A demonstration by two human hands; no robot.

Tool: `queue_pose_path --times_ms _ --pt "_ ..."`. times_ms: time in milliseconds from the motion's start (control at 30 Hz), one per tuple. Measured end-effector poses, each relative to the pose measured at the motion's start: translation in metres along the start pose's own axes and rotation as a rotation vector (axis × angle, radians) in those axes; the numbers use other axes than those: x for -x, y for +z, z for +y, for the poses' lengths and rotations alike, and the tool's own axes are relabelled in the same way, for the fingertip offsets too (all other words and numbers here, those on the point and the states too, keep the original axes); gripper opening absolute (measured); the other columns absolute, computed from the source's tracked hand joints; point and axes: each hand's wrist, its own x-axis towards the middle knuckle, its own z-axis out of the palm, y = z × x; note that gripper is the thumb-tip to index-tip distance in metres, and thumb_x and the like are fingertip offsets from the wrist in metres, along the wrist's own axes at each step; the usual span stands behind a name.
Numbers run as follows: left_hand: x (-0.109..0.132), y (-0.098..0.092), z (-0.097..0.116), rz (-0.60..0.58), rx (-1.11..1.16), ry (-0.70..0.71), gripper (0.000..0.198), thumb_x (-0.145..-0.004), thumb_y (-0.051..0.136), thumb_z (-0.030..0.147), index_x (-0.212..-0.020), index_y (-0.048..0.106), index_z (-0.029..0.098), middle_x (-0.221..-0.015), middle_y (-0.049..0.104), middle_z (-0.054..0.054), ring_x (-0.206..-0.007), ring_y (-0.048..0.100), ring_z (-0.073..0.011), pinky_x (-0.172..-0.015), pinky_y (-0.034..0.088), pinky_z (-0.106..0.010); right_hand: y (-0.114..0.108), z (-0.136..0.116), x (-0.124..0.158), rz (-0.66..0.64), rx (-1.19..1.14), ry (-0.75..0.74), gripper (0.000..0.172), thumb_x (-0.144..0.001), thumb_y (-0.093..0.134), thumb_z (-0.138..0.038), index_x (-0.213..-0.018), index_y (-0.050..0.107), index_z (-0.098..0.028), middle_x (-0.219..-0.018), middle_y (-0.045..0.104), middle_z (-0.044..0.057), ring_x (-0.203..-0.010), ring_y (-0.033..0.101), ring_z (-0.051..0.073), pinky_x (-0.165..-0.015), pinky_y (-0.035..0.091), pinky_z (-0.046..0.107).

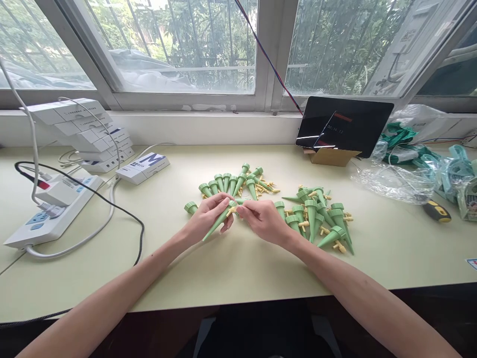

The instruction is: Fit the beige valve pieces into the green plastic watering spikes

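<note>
**A:** ok so how are your hands sitting here?

**B:** Both your forearms come in low from the bottom corners and meet over the middle of the worktop (238, 268). Your left hand (208, 217) is curled shut round a green spike (218, 224), with the fingers draped over the top. The spike slants, tip pointing down-left toward you, wide end up by your fingertips.

**A:** and the right one?

**B:** Your right hand (263, 220) is pinched closed, thumb and forefinger on the yellow valve (231, 211) at the spike's wide end. The back of the hand faces up and the other fingers are tucked under. Your two hands nearly touch.

**A:** where's everything else?

**B:** A row (231, 184) of the same spikes lies just behind your hands, and a looser heap (320, 219) sits right beside your right wrist. A tablet (345, 127) leans at the sill behind.
</note>
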Motion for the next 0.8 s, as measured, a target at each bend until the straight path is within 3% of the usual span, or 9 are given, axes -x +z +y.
queue_pose_path --times_ms 167,300,400,567,800 --pt "-0.002 -0.002 -0.004 -0.009 0.045 -0.014 0.022 -0.096 0.053 0.040 -0.092 0.051 0.018 -0.055 0.058 0.003 -0.046 0.052 -0.0108 -0.051 0.040 -0.024 0.000 -0.002 0.000 -0.004 -0.015 0.030 0.034 -0.099 0.048 -0.036 -0.071 0.054 -0.017 -0.054 0.037 -0.006 -0.050 0.029 0.008 -0.049 0.026 0.023" --pt "-0.003 -0.007 -0.012 -0.017 0.078 -0.038 0.024 -0.096 0.054 0.042 -0.094 0.056 0.018 -0.059 0.057 0.002 -0.049 0.053 -0.0111 -0.049 0.041 -0.023 -0.001 -0.002 0.001 0.015 -0.021 0.004 0.021 -0.097 0.053 -0.036 -0.093 0.062 -0.017 -0.058 0.046 -0.006 -0.051 0.036 0.008 -0.051 0.032 0.021" --pt "-0.003 -0.008 -0.013 -0.022 0.086 -0.042 0.025 -0.096 0.054 0.042 -0.096 0.058 0.018 -0.064 0.058 0.001 -0.051 0.054 -0.0111 -0.048 0.042 -0.023 -0.001 -0.002 0.001 0.007 -0.017 -0.052 0.022 -0.096 0.056 -0.035 -0.107 0.063 -0.017 -0.064 0.056 -0.004 -0.053 0.042 0.008 -0.055 0.038 0.021" --pt "-0.002 -0.006 -0.013 -0.044 0.106 -0.040 0.025 -0.095 0.055 0.042 -0.097 0.058 0.017 -0.065 0.059 0.000 -0.049 0.053 -0.0104 -0.047 0.042 -0.023 0.002 -0.001 0.001 0.046 0.087 -0.181 0.019 -0.098 0.054 -0.029 -0.098 0.070 -0.018 -0.077 0.067 0.002 -0.058 0.050 0.009 -0.059 0.042 0.022" --pt "0.000 -0.003 -0.013 -0.067 0.089 -0.058 0.026 -0.095 0.054 0.043 -0.092 0.059 0.017 -0.059 0.057 0.002 -0.046 0.054 -0.0109 -0.043 0.039 -0.022 0.003 -0.001 0.001 0.081 0.117 -0.229 0.017 -0.096 0.058 -0.026 -0.091 0.072 -0.017 -0.072 0.066 0.003 -0.059 0.053 0.011 -0.060 0.044 0.023"
